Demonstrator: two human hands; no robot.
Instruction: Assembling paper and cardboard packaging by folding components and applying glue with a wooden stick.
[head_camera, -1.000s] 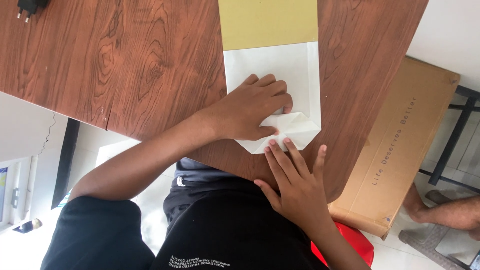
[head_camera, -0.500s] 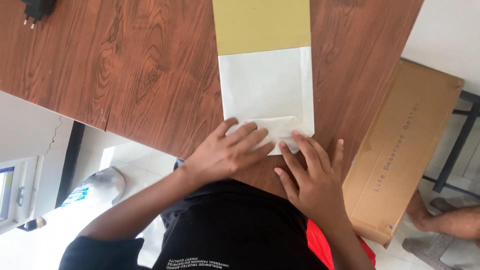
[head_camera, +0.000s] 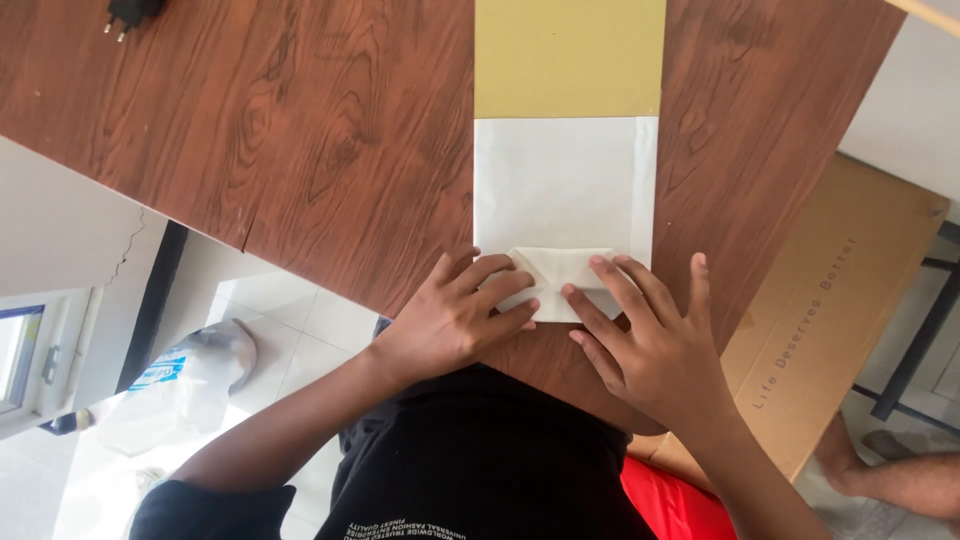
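Paper (head_camera: 563, 185): white sheet flat on wooden bench (head_camera: 300, 130), near edge folded up.
Left hand (head_camera: 455, 320): fingers flat, pressing fold (head_camera: 560, 272).
Right hand (head_camera: 655, 345): spread flat, pinning flap.
Technique: press evenly along crease, edges aligned.
Beyond: gold sheet (head_camera: 568, 58).

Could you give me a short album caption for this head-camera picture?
Both hands, left hand and right hand, press a folded flap of white-and-gold paper on a wooden table.

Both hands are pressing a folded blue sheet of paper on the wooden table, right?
Not quite: the head view shows the folded sheet of paper is white, gold farther up, not blue. The left hand and right hand press its folded near edge on the wooden table.
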